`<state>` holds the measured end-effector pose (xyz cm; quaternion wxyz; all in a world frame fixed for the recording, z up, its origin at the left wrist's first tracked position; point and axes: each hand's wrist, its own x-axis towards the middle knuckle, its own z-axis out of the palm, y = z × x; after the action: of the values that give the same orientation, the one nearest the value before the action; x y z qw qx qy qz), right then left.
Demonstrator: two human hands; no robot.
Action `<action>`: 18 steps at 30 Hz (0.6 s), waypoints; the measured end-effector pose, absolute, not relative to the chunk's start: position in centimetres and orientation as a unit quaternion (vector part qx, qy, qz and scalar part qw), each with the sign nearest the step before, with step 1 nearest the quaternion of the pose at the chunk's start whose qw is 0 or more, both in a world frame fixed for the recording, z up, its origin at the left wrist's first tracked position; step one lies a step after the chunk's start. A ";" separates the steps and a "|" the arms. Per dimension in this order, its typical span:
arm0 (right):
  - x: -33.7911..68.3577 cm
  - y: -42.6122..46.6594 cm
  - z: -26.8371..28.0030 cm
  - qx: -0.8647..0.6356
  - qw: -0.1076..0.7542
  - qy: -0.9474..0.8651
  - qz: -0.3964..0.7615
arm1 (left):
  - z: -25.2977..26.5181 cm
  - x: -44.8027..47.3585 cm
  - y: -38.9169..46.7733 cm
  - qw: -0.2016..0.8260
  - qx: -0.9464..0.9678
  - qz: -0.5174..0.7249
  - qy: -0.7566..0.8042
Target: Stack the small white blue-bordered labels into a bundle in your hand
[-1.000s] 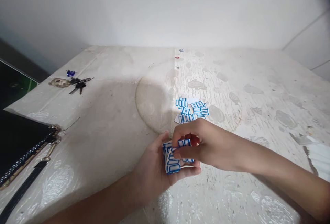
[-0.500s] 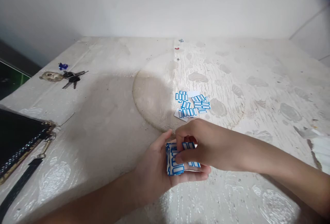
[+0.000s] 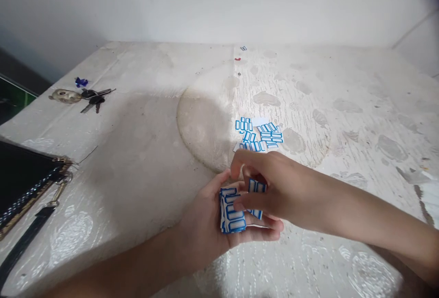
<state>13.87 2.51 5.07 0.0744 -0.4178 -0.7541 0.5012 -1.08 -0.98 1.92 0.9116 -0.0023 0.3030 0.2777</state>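
Observation:
My left hand lies palm up, cradling a stack of small white paper labels printed with blue-outlined boxes. Over it, my right hand is curled, with the thumb at the stack's right edge. More blue-boxed paper labels sit upright in the right hand, partly covered by its thumb and fingers. Just beyond the hands, a loose pile of similar paper labels is spread on the table, some boxes side up and some showing plain white.
A bunch of keys with a fob and a blue trinket lie at far left. Nearer, a black pouch with a strap rests at the left edge. Tiny paper scraps lie near the wall. White crumpled material is at right.
My right hand has lifted slightly, and the labels in it have separated a little from the stack and tilted. The left hand stays nearly where it was. The view has shifted slightly.

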 end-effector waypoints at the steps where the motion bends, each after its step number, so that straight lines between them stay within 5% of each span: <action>1: 13.9 2.7 5.3 -0.416 0.084 -0.733 0.532 | 1.8 -1.1 -1.0 0.918 -0.013 0.272 0.286; 10: 14.3 3.1 7.0 -0.360 0.111 -0.720 0.583 | 1.9 -1.2 -0.9 0.931 0.015 0.262 0.252; 18: 13.7 2.8 5.7 -0.364 0.121 -0.765 0.518 | 2.0 -1.2 -1.0 0.920 0.045 0.276 0.275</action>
<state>13.67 2.81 5.73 0.1207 -0.3643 -0.7648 0.5175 -1.23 -0.95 1.96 0.9200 0.0453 0.2750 0.2756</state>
